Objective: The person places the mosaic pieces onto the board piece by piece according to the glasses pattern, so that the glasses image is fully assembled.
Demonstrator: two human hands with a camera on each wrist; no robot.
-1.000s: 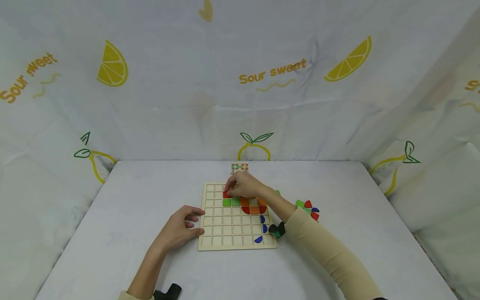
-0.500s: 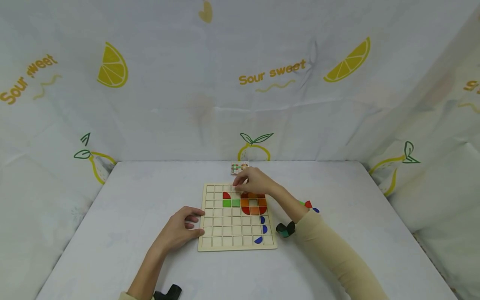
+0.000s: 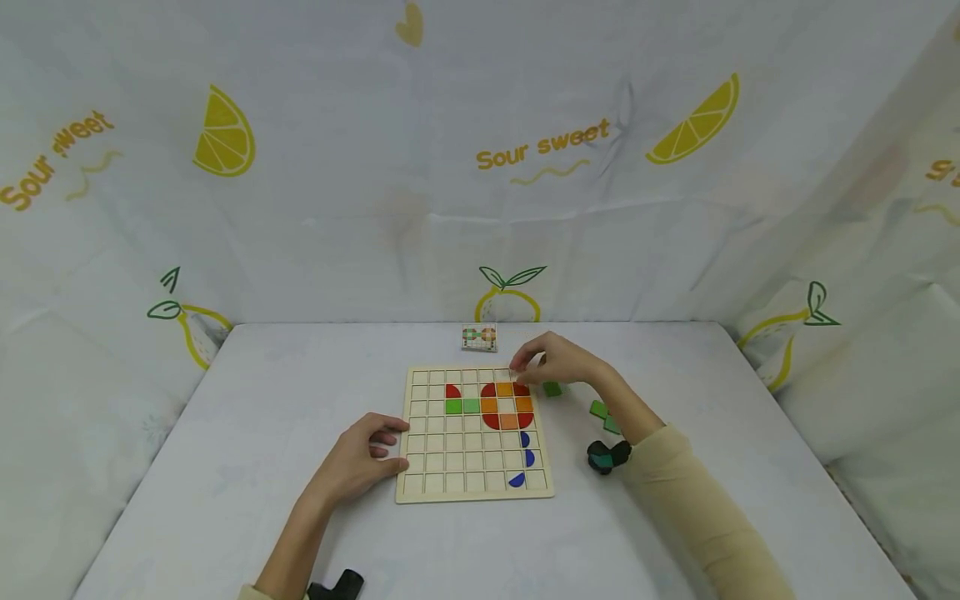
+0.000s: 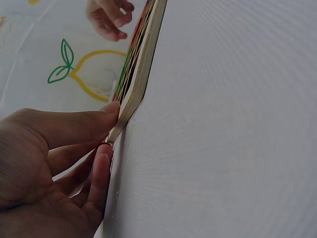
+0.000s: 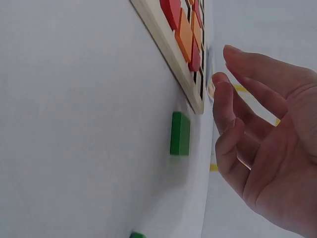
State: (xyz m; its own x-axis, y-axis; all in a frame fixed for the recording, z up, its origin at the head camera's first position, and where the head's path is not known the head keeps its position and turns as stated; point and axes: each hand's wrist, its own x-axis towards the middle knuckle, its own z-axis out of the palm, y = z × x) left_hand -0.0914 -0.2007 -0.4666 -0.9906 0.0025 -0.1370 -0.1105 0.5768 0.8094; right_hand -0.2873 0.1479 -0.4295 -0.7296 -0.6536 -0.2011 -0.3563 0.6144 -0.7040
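My left hand (image 3: 360, 454) rests its thumb and fingertips against the left edge of a wooden grid board (image 3: 435, 479). In the left wrist view the thumb (image 4: 94, 119) touches the pale board edge (image 4: 141, 74). Over the board's far right corner hovers my right hand (image 3: 558, 360), fingers loosely bent and holding nothing. On the board lie a red quarter-circle block (image 3: 452, 391), a green square block (image 3: 453, 406) beside a lighter green one (image 3: 471, 406), and a ring of red and orange blocks (image 3: 489, 406). A green block (image 5: 180, 134) lies on the table below the right hand.
A small pattern card (image 3: 478, 337) lies behind the board. Blue half-circle blocks (image 3: 529, 458) lie on the board's right side. More green blocks (image 3: 598, 409) lie to its right, partly behind the right forearm. White cloth walls (image 3: 360, 250) enclose the table.
My right hand has moved right from above the red quarter-circle block toward the board's far right corner, uncovering that block, the ring and the card. The left hand has stayed put.
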